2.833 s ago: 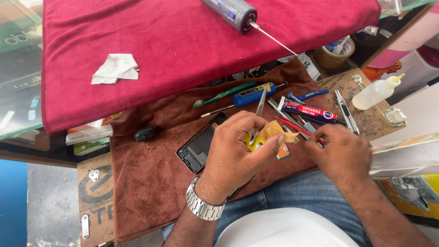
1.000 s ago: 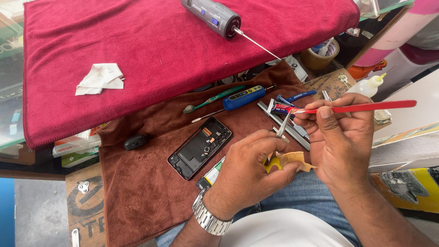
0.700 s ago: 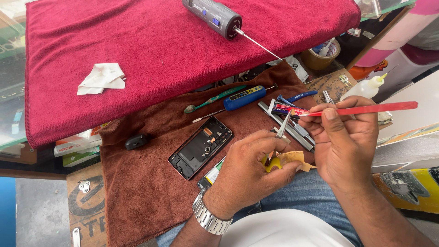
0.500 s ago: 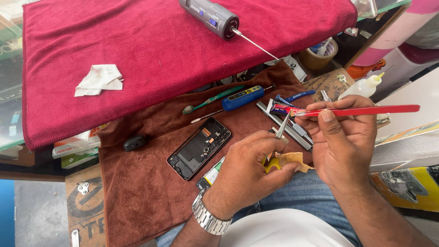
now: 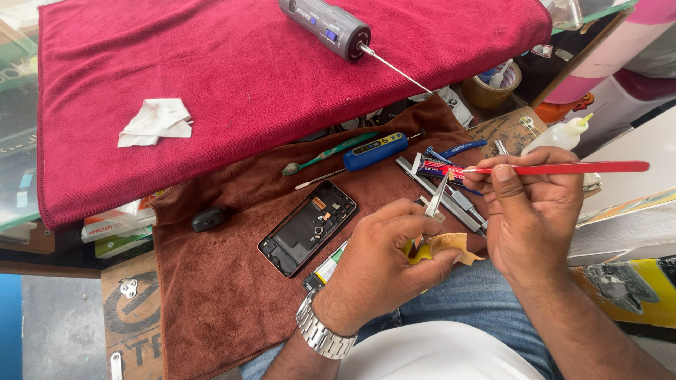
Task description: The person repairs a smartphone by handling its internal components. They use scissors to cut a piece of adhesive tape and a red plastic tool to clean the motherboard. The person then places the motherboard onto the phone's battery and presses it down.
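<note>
**Cloth, metal, plastic**

Matt plush red towel (image 5: 267, 77) above a brown fuzzy cloth (image 5: 232, 295). Crumpled white tissue (image 5: 156, 121). Glossy metal watch band (image 5: 325, 336); shiny steel tweezers (image 5: 436, 197). Smooth red brush handle (image 5: 577, 167). Dark plastic phone frame (image 5: 308, 228). Grey matt driver (image 5: 325, 24).

A thin red brush (image 5: 563, 168) lies level across the fingers of the right hand (image 5: 535, 214), handle pointing right, tip at left. A pair of metal tweezers (image 5: 436, 198) stands tilted in the left hand (image 5: 384, 271), which also pinches a crumpled yellow-tan scrap (image 5: 445, 246) over the brown towel.
</note>
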